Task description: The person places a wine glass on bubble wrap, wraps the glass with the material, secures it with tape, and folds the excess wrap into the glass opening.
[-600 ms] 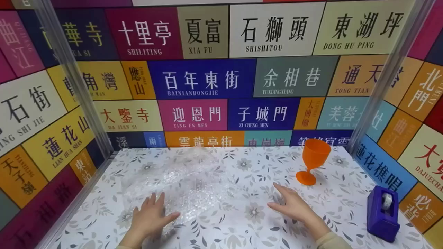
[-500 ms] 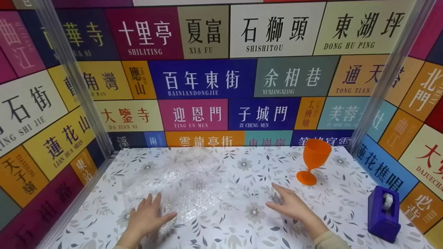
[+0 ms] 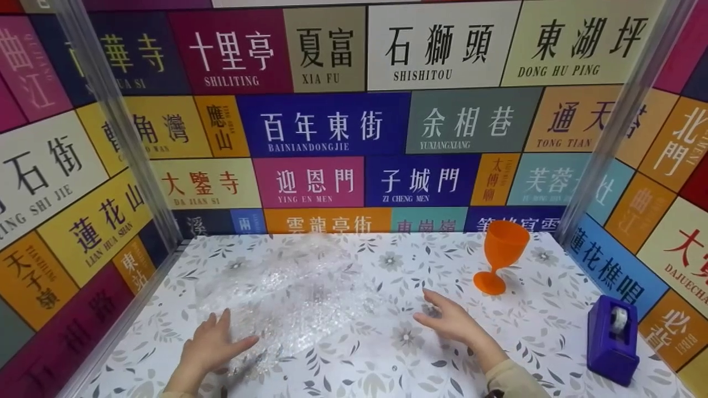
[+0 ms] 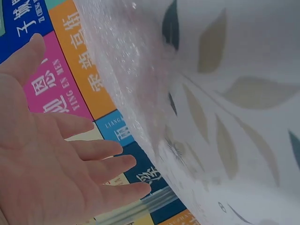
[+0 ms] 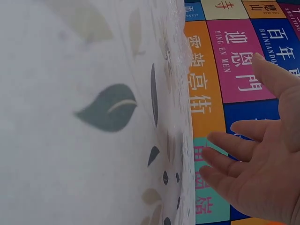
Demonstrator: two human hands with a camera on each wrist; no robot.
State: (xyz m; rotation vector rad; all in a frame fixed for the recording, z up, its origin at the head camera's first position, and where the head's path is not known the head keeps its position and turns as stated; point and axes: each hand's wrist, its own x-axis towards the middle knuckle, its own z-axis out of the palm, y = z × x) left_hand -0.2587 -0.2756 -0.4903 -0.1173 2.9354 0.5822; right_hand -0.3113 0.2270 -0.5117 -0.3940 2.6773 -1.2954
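A sheet of clear bubble wrap (image 3: 298, 301) lies on the left half of the patterned table. My left hand (image 3: 209, 345) is over its near left edge, thumb spread from the fingers. The left wrist view has this hand (image 4: 56, 159) with relaxed fingers and a bare palm, and the bubble wrap (image 4: 131, 65) beyond the fingertips. Right of the sheet is my right hand (image 3: 451, 321), holding nothing. Its fingers are loosely bent in the right wrist view, where the hand (image 5: 267, 159) appears above the table surface. An orange goblet (image 3: 505, 246) stands upright behind my right hand.
A purple tape dispenser (image 3: 613, 342) with a clear roll stands at the table's right edge. The white table (image 3: 387, 359) has a leaf and flower print. Colourful panels with lettering (image 3: 332, 127) wall off the back and both sides, with clear corner posts.
My left hand has moved left, away from the middle of the bubble wrap. My right hand has drifted slightly left. The goblet, dispenser and bubble wrap stay in place.
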